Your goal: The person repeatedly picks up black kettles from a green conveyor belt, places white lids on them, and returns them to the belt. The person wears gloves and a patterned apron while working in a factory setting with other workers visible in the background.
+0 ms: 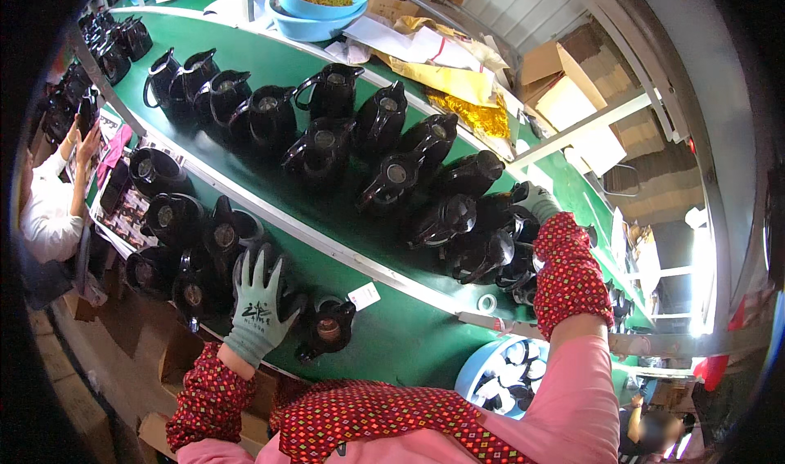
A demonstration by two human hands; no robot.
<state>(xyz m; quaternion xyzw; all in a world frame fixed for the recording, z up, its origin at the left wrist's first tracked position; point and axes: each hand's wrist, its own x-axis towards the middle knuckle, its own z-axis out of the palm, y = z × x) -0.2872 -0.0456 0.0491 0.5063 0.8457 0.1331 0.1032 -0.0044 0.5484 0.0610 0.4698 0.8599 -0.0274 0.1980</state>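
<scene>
My left hand (260,310), in a pale grey-green glove, is open with its fingers spread against a glossy black jug (225,237) in the near-left group. To its right stands a black jug (329,327) with a copper-coloured disc on top, beside a small white card (364,295). My right hand (540,202), gloved too, reaches out to the right-hand end of the belt. Its fingers bend around the dark top of a black jug (517,219) among several crowded together; the fingertips are partly hidden. More black jugs (319,149) stand in rows across the middle.
A white rail (327,251) divides the green belt lengthwise. Near me, a blue basin (470,382) holds round white-and-black parts. A white ring (486,303) lies by the rail. Blue bowls (307,29), papers and cartons (564,88) line the far side. A co-worker (53,194) handles a black piece at left.
</scene>
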